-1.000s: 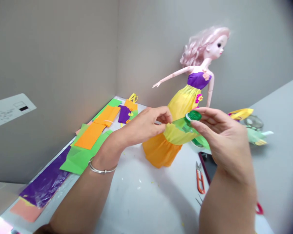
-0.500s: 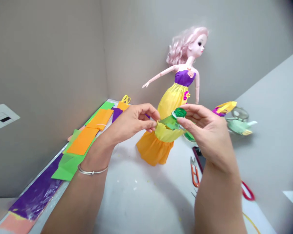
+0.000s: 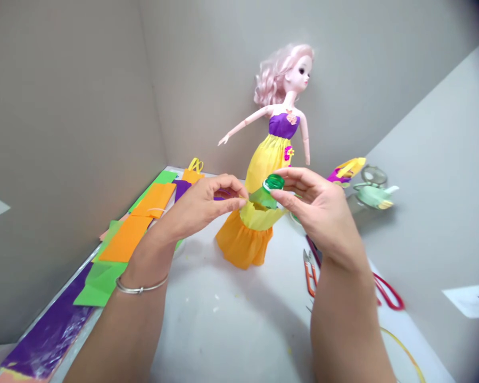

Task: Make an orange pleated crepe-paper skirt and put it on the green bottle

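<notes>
A pink-haired doll (image 3: 285, 122) stands upright in a purple top, a yellow skirt (image 3: 263, 157) and an orange ruffled hem (image 3: 243, 244). In front of the skirt, my left hand (image 3: 207, 205) pinches one end of a pale yellow strip (image 3: 259, 217) between thumb and fingertips. The strip stretches across to my right hand (image 3: 315, 205), whose thumb and fingers grip a small shiny green roll (image 3: 274, 182) with a white rim. Light green material (image 3: 263, 198) shows below the roll. Whether my right fingers also pinch the strip's far end, I cannot tell.
Orange (image 3: 123, 239), green (image 3: 96, 282) and purple (image 3: 48, 324) sheets line the table's left edge. Orange-handled snips (image 3: 309, 271) and red-handled scissors (image 3: 391, 292) lie at right. Behind them are a yellow-purple bundle (image 3: 347, 173) and a pale green item (image 3: 373, 196). Grey walls stand close.
The view has shifted, so the doll and both hands appear further left. The grip of both hands on the strip and the green roll looks almost the same.
</notes>
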`<move>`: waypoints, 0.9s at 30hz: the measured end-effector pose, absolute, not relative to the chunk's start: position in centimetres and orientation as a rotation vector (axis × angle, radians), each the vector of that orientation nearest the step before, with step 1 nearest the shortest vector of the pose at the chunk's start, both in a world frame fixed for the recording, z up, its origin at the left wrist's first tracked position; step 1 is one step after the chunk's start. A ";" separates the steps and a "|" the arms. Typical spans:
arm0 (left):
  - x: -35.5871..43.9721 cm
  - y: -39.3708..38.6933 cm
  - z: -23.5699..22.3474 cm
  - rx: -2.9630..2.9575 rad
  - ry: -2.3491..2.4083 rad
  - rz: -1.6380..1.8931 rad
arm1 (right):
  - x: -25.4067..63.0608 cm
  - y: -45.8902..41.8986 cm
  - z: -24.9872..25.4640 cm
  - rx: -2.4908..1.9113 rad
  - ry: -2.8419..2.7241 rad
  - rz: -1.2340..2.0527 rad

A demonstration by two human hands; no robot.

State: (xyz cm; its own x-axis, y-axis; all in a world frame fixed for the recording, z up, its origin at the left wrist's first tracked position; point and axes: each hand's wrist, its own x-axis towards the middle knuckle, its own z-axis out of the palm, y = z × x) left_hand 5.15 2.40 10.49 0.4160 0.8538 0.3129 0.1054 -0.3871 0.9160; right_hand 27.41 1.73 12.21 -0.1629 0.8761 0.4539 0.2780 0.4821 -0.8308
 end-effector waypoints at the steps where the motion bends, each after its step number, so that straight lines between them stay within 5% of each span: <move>1: 5.4 2.4 10.4 1.768 0.821 1.070 | 27.4 1.7 12.2 -0.983 -1.699 0.747; 27: 7.8 2.5 10.1 1.614 1.003 1.354 | 30.5 0.2 13.8 -1.019 -2.045 0.585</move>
State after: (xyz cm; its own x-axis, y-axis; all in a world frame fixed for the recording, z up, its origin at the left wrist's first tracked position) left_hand 7.76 2.46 10.13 0.1184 0.9222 0.3681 0.0833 -0.3786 0.9218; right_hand 30.50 0.24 13.77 -0.3894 0.8151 0.4290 0.4649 0.5760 -0.6724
